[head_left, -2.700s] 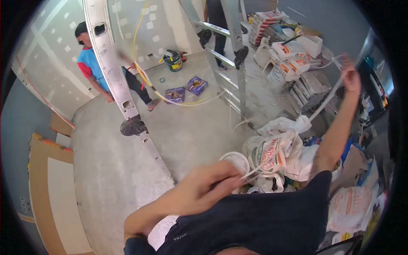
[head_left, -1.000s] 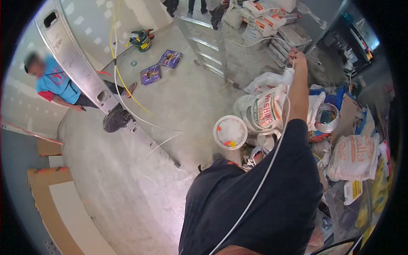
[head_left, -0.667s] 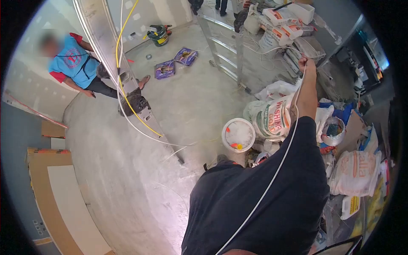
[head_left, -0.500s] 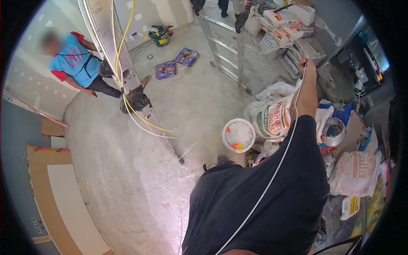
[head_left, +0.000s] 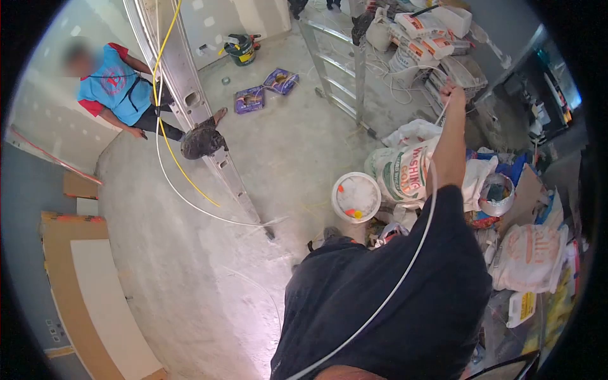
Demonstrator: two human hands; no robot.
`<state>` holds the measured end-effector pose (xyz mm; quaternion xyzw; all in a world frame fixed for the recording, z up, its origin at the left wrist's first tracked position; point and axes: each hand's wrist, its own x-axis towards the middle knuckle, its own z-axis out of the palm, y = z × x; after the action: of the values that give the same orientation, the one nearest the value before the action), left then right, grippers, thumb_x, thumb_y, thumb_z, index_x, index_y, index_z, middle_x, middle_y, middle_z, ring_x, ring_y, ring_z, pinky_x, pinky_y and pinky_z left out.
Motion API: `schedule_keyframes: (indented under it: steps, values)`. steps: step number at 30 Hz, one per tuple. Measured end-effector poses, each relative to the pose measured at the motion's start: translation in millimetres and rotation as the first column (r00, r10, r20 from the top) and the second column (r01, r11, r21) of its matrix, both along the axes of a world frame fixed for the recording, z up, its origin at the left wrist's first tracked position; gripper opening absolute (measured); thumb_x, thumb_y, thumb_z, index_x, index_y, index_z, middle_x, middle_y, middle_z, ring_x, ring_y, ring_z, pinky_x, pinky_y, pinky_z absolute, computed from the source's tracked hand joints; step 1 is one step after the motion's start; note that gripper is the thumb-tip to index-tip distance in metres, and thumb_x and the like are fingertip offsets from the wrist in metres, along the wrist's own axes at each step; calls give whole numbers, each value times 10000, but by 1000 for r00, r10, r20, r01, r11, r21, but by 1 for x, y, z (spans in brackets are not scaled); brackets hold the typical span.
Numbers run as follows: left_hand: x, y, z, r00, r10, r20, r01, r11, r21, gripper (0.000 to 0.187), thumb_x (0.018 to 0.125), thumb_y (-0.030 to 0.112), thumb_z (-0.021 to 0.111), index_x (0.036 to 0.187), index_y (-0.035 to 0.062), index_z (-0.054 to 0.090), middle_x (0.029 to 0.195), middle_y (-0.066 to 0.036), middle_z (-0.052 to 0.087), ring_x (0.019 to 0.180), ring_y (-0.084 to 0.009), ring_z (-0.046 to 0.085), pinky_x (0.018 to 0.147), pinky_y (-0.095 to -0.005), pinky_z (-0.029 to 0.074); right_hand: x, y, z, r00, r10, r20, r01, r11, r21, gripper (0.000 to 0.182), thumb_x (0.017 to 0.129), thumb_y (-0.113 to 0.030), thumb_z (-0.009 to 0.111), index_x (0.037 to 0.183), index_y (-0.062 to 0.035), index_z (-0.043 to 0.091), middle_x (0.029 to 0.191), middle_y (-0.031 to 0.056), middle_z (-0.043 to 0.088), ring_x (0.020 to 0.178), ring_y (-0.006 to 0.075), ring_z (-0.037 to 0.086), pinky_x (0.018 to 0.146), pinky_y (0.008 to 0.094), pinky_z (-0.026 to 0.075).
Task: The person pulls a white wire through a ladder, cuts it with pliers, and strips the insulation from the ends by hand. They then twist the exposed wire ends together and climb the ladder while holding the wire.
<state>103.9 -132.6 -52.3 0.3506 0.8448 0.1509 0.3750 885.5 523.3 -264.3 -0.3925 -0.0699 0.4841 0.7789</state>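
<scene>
Right hand (head_left: 452, 94) is squeezed around the white cable (head_left: 418, 247); I see it bends more than before, so it seems looser.

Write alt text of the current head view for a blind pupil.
An outstretched right grip holds a white cable that crosses the wearer's dark shirt. Nearby are a white bucket and a printed sack; beyond, a co-worker in blue and a metal ladder.

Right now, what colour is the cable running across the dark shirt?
The cable is white; it shows best in the head view.
</scene>
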Motion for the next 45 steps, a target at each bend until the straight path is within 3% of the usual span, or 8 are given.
schedule_keyframes:
  steps: [4,7,16,31,35,39,42,45]
  values:
    - [-29,62,-123,944,-20,328,-62,969,238,161,949,147,637,963,-14,644,736,-97,635,679,-118,580,618,-249,455,-152,-45,-38,932,324,164,-297,940,-167,199,860,-81,553,1041,-31,616,630,-39,431,511,80,409,465,229,308]
    - [-3,148,-218,609,-591,-528,615,773,-156,344,882,230,664,1154,21,649,1127,-223,658,1060,-404,603,941,-459,472,-270,-120,-79,816,420,398,-393,907,-151,309,986,-304,501,990,-25,633,608,-40,436,519,53,388,481,227,297]
    - [286,467,-248,527,-499,688,227,862,453,348,987,283,615,1158,-19,639,985,-85,685,911,-157,649,802,-303,521,-376,-239,-67,748,394,535,-314,919,-238,331,1054,-281,449,1001,-18,643,668,-11,530,575,68,469,514,235,372]
    - [317,485,-272,522,-236,819,2,961,276,176,970,203,626,983,27,629,780,-37,633,668,-122,580,581,-241,468,-302,-201,-126,427,693,581,-591,700,-400,244,1020,-213,517,1064,-2,632,784,67,643,747,151,611,733,311,499]
    - [329,499,-237,529,-373,762,115,922,371,157,981,215,610,947,63,588,728,-10,582,624,-84,526,532,-221,418,-249,-95,-104,770,590,241,-534,804,-261,369,980,-365,560,1098,-29,654,992,132,686,937,212,636,901,385,494]
    - [356,519,-167,555,-419,719,204,906,371,155,993,231,593,963,79,580,684,26,506,581,-49,428,486,-214,337,-193,43,-43,-148,521,841,70,853,-517,335,933,-391,598,1021,-81,691,1033,171,684,957,286,641,937,429,489]
    - [338,500,-47,519,-603,606,340,796,501,164,1010,241,572,965,84,580,687,51,465,573,-33,357,488,-212,285,-40,142,-9,437,155,886,-279,960,-30,162,838,-145,625,919,-5,632,828,101,601,771,217,579,718,337,478]
    - [277,438,54,538,-771,341,566,630,532,153,991,167,601,946,21,583,709,12,500,648,-70,464,582,-255,398,60,159,119,852,474,-222,-366,843,393,168,930,-62,490,1027,73,513,685,25,440,549,138,446,489,245,413]
